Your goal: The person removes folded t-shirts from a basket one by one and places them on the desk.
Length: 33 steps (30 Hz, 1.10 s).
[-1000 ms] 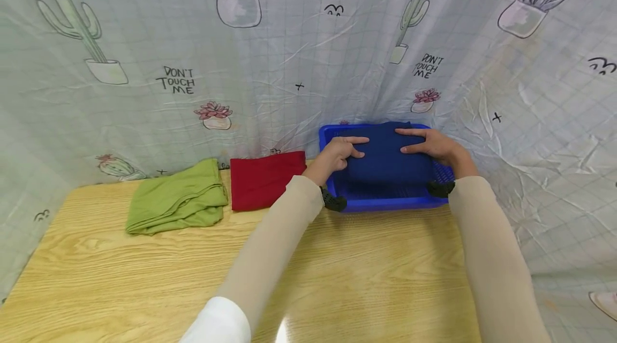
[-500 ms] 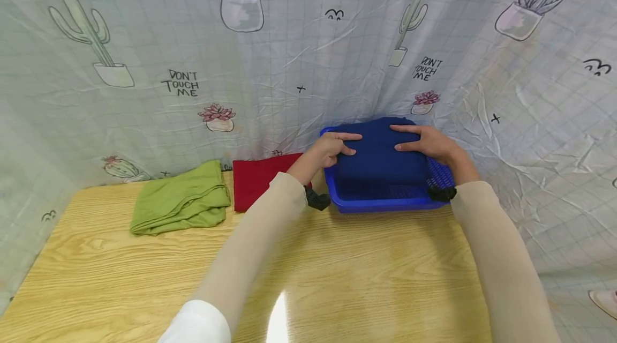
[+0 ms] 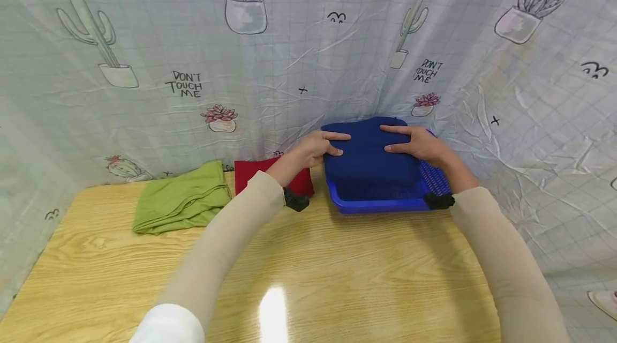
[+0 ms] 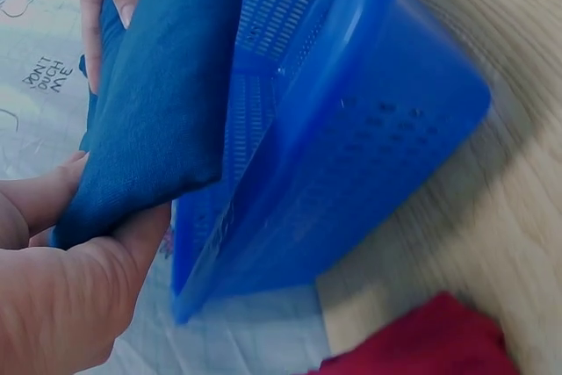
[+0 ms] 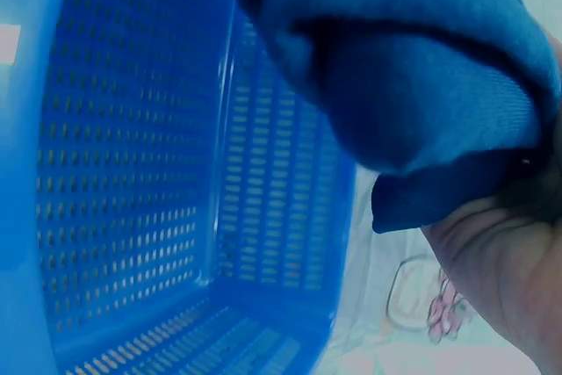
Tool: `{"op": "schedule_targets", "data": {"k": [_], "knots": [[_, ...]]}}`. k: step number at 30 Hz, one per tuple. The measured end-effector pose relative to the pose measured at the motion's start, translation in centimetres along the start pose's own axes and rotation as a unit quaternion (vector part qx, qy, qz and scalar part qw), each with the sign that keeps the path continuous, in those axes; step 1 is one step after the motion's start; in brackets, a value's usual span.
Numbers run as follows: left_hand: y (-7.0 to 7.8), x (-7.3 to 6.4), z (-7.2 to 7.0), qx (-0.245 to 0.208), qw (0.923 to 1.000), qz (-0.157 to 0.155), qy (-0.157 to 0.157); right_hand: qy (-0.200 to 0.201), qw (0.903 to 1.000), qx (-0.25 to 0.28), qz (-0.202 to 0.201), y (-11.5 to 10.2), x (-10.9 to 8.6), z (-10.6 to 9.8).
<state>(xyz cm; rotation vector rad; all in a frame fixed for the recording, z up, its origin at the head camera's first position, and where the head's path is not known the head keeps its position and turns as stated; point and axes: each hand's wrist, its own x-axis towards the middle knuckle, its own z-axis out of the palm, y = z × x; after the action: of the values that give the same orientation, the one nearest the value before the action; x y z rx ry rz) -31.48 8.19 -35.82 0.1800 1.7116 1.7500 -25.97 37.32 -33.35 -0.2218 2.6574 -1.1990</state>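
A folded navy blue cloth (image 3: 368, 163) hangs over the blue plastic basket (image 3: 381, 207), covering much of its opening in the head view. My left hand (image 3: 314, 149) grips the cloth's left end, index finger and thumb showing on top. On the right side my right hand (image 3: 425, 148) holds it, thumb and index finger spread over the upper face. The left wrist view has the thick folded cloth (image 4: 167, 85) above the basket's rim, pinched by the left hand (image 4: 79, 296). Rolled layers of the cloth (image 5: 421, 94) show in the right wrist view beside the slotted basket wall (image 5: 132, 155).
A folded red cloth (image 3: 303, 184) lies left of the basket, partly behind my left forearm. Farther left is a folded green cloth (image 3: 185, 198). All rest on a wooden table (image 3: 356, 268), with a printed curtain (image 3: 289, 53) hanging close behind the basket.
Both hands have moved left with the navy cloth, which now covers the basket's left rim. More of the basket's right side shows. The red and green cloths stay in place.
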Motion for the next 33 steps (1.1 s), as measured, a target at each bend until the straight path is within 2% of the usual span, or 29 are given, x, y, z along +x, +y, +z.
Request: {"op": "schedule_targets", "data": {"k": [4, 11, 18, 23, 33], "knots": [[0.1, -1.0, -1.1, 0.010, 0.9999, 0.001, 0.001, 0.000, 0.9999, -0.009, -0.009, -0.9, 0.0, 1.0], [-0.3, -2.6, -3.6, -0.004, 1.0000, -0.002, -0.002, 0.000, 0.9993, -0.024, -0.027, -2.7, 0.4, 3.2], [-0.7, -4.4, -5.8, 0.003, 1.0000, 0.001, -0.001, 0.001, 0.9985, -0.031, -0.046, -4.2, 1.1, 5.2], [-1.3, -6.2, -7.6, 0.016, 0.9998, 0.006, 0.008, -0.004, 0.9971, -0.043, -0.062, -5.5, 1.6, 7.0], [-2.6, -10.7, -11.4, 0.042, 0.9986, 0.006, 0.031, -0.025, 0.9901, -0.091, -0.104, -8.8, 3.0, 11.3]]}}
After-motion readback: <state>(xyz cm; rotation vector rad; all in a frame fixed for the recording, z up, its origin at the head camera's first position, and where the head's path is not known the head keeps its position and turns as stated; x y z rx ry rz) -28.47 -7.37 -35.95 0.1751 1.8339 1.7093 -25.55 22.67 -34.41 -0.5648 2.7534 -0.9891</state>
